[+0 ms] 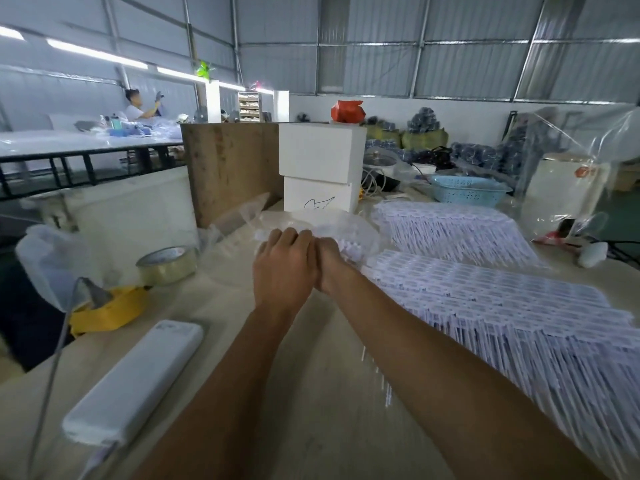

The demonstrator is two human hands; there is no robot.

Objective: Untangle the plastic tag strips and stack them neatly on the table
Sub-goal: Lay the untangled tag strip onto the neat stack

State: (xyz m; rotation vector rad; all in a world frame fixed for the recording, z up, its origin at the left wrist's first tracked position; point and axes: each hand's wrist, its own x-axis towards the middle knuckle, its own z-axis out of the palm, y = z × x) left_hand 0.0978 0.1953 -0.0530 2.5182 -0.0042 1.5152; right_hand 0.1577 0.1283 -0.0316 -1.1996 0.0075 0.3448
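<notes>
My forearms reach over the pale wooden table (311, 393), left hand (282, 268) and right hand (329, 263) together, fingers curled into a clear plastic bag (311, 225) of tangled white plastic tag strips (349, 251); finished stacks (502, 306) lie fanned rightward, out of the way.

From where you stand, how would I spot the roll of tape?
Start at the wooden table and look to its left edge, left of the left hand. The tape roll lies flat beside a yellow strap; it alone is a clear, glossy ring.
</notes>
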